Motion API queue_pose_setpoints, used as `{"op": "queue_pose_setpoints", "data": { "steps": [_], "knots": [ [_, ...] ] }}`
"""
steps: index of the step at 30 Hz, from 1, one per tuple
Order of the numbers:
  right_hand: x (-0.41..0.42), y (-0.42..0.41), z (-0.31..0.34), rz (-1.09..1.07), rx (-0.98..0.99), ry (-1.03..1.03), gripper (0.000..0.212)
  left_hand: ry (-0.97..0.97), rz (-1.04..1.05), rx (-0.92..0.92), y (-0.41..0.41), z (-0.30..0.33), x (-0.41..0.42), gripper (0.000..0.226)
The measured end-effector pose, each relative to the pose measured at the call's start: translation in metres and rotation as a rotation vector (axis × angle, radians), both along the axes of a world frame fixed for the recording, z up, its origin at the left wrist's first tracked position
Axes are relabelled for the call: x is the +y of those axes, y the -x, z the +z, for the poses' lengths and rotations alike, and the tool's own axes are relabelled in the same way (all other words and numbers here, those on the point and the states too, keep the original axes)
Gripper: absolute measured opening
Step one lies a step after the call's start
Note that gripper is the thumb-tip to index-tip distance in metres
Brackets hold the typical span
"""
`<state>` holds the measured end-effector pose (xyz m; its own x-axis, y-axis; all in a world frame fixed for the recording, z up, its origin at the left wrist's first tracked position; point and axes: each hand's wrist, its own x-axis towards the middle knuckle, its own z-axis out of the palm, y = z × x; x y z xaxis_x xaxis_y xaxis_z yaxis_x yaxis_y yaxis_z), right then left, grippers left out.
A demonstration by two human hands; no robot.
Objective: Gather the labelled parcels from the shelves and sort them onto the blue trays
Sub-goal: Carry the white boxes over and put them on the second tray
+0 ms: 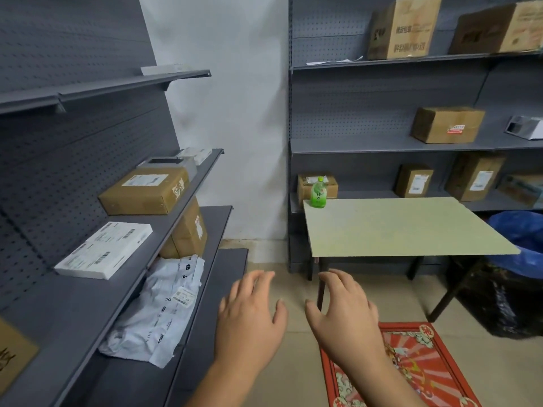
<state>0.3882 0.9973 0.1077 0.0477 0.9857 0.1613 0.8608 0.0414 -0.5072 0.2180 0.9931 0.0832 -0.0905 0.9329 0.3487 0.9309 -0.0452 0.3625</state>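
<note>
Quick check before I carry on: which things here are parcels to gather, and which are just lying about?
For the job:
flat white box
brown carton
white poly mailer
labelled cartons on the right shelves

Lying about:
green bottle
table
red mat
blue bag

No blue trays in view.

Pale green table (405, 230): green bottle (318, 193) on its far corner, brown cartons (448, 124) on grey pegboard shelving (367, 113) behind, red patterned mat (411, 368) below, blue bag (523, 239) beside.
</note>
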Motion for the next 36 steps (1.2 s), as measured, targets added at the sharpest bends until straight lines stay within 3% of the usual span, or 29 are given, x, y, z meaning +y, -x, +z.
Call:
{"op": "queue_pose_setpoints", "data": {
  "steps": [10,17,28,36],
  "knots": [
    [0.1,0.016,-0.008,0.043,0.014,0.007,0.053,0.029,-0.005,-0.067,0.012,-0.01,0.093,0.055],
    [0.171,0.047,0.001,-0.017,0.048,-0.034,0.039,-0.039,-0.049,-0.008,0.039,-0.005,0.173,0.049],
    [0.266,0.065,-0.007,-0.013,0.033,-0.023,0.048,-0.003,-0.072,0.025,0.057,-0.007,0.26,0.049],
    [0.36,0.063,-0.005,0.1,0.023,-0.018,0.056,0.021,0.024,0.053,0.053,-0.003,0.341,0.048]
  ]
}}
